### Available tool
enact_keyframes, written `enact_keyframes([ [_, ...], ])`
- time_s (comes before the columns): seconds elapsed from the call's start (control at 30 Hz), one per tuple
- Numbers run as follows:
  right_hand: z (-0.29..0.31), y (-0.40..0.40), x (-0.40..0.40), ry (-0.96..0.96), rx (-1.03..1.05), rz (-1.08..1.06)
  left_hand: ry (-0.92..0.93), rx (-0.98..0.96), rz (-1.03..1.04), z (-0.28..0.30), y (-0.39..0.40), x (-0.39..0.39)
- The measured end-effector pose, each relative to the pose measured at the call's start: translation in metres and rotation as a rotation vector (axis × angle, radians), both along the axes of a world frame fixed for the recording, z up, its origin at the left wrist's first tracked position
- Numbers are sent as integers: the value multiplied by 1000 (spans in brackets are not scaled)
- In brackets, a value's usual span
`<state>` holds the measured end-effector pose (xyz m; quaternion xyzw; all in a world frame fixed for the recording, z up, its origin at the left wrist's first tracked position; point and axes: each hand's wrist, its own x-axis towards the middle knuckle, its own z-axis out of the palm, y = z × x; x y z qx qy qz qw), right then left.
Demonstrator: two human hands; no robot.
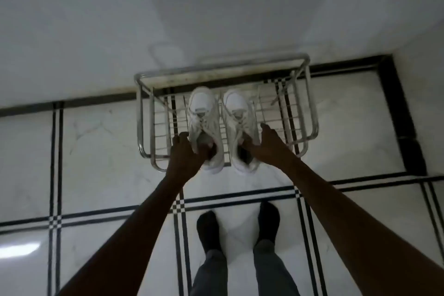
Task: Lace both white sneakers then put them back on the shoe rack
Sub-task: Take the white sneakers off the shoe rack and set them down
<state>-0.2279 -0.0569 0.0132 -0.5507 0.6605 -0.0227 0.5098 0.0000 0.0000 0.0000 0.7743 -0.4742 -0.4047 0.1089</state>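
Two white sneakers sit side by side on the top shelf of a chrome wire shoe rack (144,118), toes toward the wall. My left hand (186,151) grips the heel opening of the left sneaker (203,113), fingers inside the collar. My right hand (266,143) grips the heel opening of the right sneaker (236,113) the same way. Laces run up both shoes. Both heels stick out past the rack's front rail. The image is dim and slightly blurred.
The rack stands against a white wall (216,7) on a white tiled floor (101,156) with black grid lines. My feet in dark socks (209,230) stand just in front of the rack.
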Motion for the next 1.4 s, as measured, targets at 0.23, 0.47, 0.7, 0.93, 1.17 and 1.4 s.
enact_keyframes([
  [0.23, -41, 4, -5, -131, -52, 13, 144, -48, 96, -38, -3, 8],
  [0.47, -32, 12, 7, -38, -82, 7, 132, -89, 0, -24, 14, 4],
  [0.7, -12, 81, -11, -144, -199, -54, 151, -256, 11, -15, 88, -13],
  [0.93, -34, 182, -38, -154, -251, -48, 76, -249, 97, -44, 203, -47],
  [1.17, -113, 280, -54, -228, -261, -80, 32, -192, 145, -110, 301, -73],
  [1.4, -249, 332, -65, -105, -143, -41, 68, -47, 141, -240, 348, -85],
])
